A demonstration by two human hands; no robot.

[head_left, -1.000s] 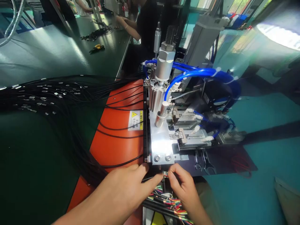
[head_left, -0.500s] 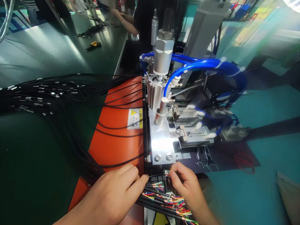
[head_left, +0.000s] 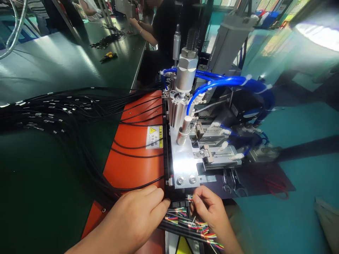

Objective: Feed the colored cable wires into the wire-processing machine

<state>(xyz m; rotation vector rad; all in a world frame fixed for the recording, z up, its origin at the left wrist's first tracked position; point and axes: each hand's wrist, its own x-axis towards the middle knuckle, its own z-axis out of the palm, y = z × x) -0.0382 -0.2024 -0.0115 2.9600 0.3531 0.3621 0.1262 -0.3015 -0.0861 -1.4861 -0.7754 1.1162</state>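
Observation:
My left hand [head_left: 140, 211] is closed, its thumb and forefinger pinching a black cable beside the lower end of the machine. The fingers of my right hand [head_left: 209, 204] pinch the thin coloured wires [head_left: 189, 198] at that cable's stripped end. Below both hands lies a bundle of black cables [head_left: 177, 229], their ends fanned out into red, yellow, green and white wires. Just above the fingers is the bright metal plate [head_left: 182, 162] of a pneumatic machine, with two bolts at its near edge. My left palm hides part of the cables.
An orange cover [head_left: 137, 165] with a warning label [head_left: 155, 137] slopes left of the machine. Many black cables [head_left: 66, 109] cross the green table. Blue air hoses [head_left: 233, 81] arch behind. Wrenches [head_left: 235, 183] lie to the right, yellow-handled pliers [head_left: 108, 57] farther off. A co-worker's arm [head_left: 144, 31] shows beyond.
The camera view has shifted slightly, so the scene sits a little lower and further right. Both hands keep nearly the same place and the same pinch.

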